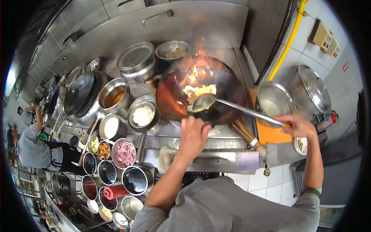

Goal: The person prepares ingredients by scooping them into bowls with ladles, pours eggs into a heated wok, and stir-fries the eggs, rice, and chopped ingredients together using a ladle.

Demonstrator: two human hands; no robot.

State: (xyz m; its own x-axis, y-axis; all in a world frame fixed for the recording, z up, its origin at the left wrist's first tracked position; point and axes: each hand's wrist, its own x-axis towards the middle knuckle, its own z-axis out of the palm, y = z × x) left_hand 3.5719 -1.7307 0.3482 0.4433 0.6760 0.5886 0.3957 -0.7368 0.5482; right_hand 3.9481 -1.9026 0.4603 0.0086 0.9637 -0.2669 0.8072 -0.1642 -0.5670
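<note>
The right hand point(296, 126) grips the ladle point(247, 111) in the flaming wok point(222, 92), over egg-like food point(198, 92). The left hand point(193, 135) clutches the wok's near rim.

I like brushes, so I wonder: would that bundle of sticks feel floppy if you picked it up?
The stick bundle would probably feel light, being mostly thin sticks. Its fanned-out ends beside the wok might bend a little; the banded end should be stiffer.
</note>
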